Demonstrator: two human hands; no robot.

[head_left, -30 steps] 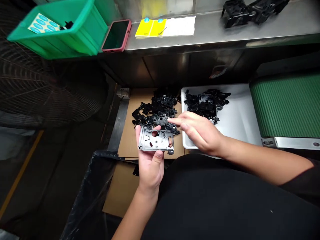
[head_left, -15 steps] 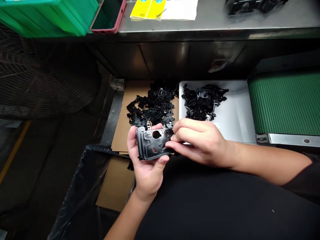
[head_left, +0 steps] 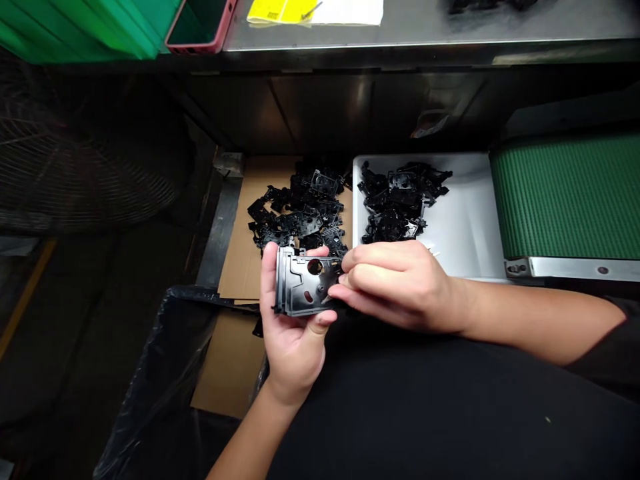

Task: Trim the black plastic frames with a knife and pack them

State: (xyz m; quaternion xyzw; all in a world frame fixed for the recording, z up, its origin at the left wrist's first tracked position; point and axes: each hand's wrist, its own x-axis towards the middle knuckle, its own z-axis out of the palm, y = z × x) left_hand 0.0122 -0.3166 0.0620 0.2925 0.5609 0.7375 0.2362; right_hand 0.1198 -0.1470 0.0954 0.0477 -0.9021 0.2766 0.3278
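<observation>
A flat black plastic part (head_left: 300, 290) with a round hole and a ridged left edge lies across the fingers of my left hand (head_left: 295, 350), its thumb pressing the near edge. My right hand (head_left: 400, 287) is closed, its fingertips pinched together against the part's right end. What those fingertips hold, if anything, is hidden. Behind my hands, a heap of similar black parts (head_left: 305, 207) lies on brown cardboard (head_left: 235, 267). More black parts (head_left: 400, 200) are piled in the left half of a white tray (head_left: 473, 227).
A green ribbed conveyor belt (head_left: 570, 200) with a metal edge is at the right. On the metal shelf (head_left: 425, 40) above are a phone in a pink case (head_left: 200, 27), yellow-and-white papers (head_left: 315, 12) and a green crate (head_left: 90, 30). A caged fan (head_left: 75, 167) and a black-lined bin (head_left: 150, 393) are at the left.
The whole view has shifted slightly, with the shelf and trays now higher in the picture. The black part is turned a little in my left hand. My right fingertips stay at its right end.
</observation>
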